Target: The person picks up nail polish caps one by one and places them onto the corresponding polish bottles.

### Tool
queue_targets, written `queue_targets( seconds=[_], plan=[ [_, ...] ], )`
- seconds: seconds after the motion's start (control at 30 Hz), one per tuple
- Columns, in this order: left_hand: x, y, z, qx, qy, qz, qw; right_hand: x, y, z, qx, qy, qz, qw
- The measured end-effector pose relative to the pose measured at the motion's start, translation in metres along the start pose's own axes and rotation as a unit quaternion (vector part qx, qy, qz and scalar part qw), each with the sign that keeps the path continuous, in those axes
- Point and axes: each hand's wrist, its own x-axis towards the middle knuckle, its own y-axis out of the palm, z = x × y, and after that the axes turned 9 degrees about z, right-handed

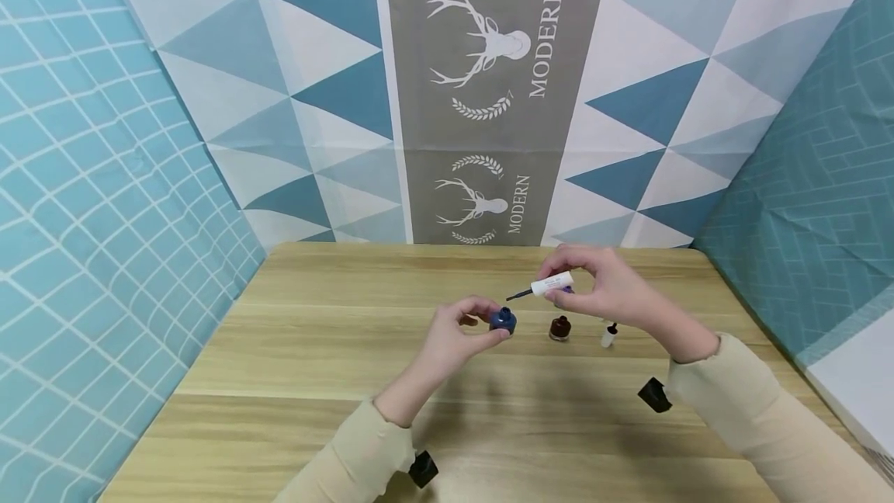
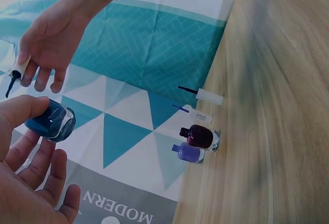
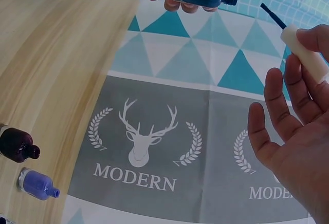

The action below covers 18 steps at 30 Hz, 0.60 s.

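My left hand holds a dark blue nail polish bottle between thumb and fingers, above the table. Its neck is uncapped, as the right wrist view shows. To its right, my right hand pinches a white nail polish cap between thumb and fingers. From that cap a dark-coated brush points down and left toward the bottle's neck, with a gap between them. In the left wrist view, the other fingers of the left hand spread loosely below the bottle.
On the wooden table stand an uncapped dark red nail polish bottle and an uncapped purple one. Beside them are two white brush caps, a nearer cap and another cap, brushes upward. Patterned cloth hangs behind the table.
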Motion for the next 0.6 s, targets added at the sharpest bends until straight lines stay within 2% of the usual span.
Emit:
queue_targets(
  seconds=[0.3,0.6],
  plan=[
    [-0.0023,0.0003,-0.0017,-0.002,-0.003,0.003,1.0000,0.0025,0.0007,0.0021,-0.001,-0.032,0.010,0.999],
    [-0.0037,-0.0003,-0.0040,0.004,-0.004,0.000,1.0000,0.0050,0.0011,0.0043,0.000,-0.039,0.022,0.999]
  ],
)
